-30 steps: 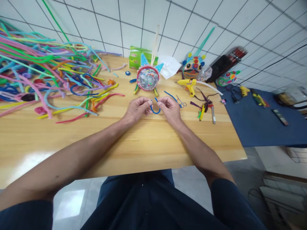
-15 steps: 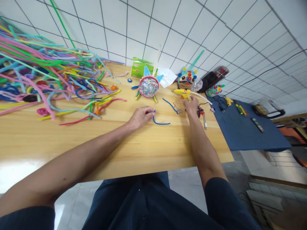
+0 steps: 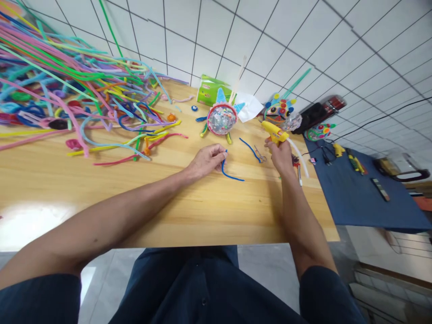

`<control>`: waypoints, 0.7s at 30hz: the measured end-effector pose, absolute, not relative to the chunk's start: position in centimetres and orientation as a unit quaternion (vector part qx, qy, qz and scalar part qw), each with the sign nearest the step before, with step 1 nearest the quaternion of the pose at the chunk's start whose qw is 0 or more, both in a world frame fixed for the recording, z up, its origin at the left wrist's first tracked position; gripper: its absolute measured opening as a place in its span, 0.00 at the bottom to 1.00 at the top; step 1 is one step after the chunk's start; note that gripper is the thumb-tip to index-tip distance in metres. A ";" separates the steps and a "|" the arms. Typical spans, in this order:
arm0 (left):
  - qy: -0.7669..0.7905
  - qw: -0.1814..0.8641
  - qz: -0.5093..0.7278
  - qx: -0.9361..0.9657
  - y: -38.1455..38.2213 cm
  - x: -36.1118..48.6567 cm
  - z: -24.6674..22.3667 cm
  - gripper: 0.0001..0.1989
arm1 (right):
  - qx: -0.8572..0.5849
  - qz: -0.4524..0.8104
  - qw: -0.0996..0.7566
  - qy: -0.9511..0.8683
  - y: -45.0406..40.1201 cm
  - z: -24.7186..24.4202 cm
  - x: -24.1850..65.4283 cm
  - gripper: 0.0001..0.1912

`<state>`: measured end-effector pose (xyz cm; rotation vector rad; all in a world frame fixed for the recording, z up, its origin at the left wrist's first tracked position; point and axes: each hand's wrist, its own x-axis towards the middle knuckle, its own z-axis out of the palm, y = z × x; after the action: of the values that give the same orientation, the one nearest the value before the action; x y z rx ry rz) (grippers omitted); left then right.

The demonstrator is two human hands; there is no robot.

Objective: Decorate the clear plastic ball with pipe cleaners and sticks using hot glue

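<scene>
My left hand (image 3: 209,161) pinches one end of a blue pipe cleaner (image 3: 232,177), whose bent tail reaches right just over the wood. In my right hand (image 3: 281,156) is a yellow hot glue gun (image 3: 274,131), its nozzle aimed to the upper left and a white glue stick (image 3: 299,157) trailing from its back. Beyond my hands sits a round craft figure (image 3: 222,119) with a red rim, a glittery clear middle, blue ears and striped legs. Between the hands, a second blue pipe cleaner (image 3: 249,149) lies by small scissors (image 3: 260,155).
A big tangle of coloured pipe cleaners (image 3: 67,94) covers the table's left. Against the tiled wall stand a green packet (image 3: 209,92), white paper (image 3: 249,107) and a decorated mask-like craft (image 3: 277,108). A blue cloth surface (image 3: 351,189) at right holds a glass jug (image 3: 401,167) and a remote (image 3: 380,189).
My right hand has picked up the glue gun and drawn it nearer, turning its nozzle. My left hand keeps its pinch on the blue pipe cleaner. The view has shifted slightly.
</scene>
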<state>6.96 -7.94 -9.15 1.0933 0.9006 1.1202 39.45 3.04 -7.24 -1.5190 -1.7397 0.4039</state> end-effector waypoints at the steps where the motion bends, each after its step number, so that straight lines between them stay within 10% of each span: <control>1: 0.394 0.608 0.495 0.480 -8.0 6.9 -9.0 0.09 | -0.591 0.184 0.404 -0.673 1.9 -7.2 38.9 0.15; 21: 0.412 0.627 0.501 0.431 -7.7 6.6 -8.8 0.10 | -0.497 0.364 0.325 -0.717 -8.1 -6.9 34.3 0.23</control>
<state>6.65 -7.69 -8.82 0.9874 0.9456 1.1476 34.31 -8.10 -6.92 -1.3043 -1.8807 0.9534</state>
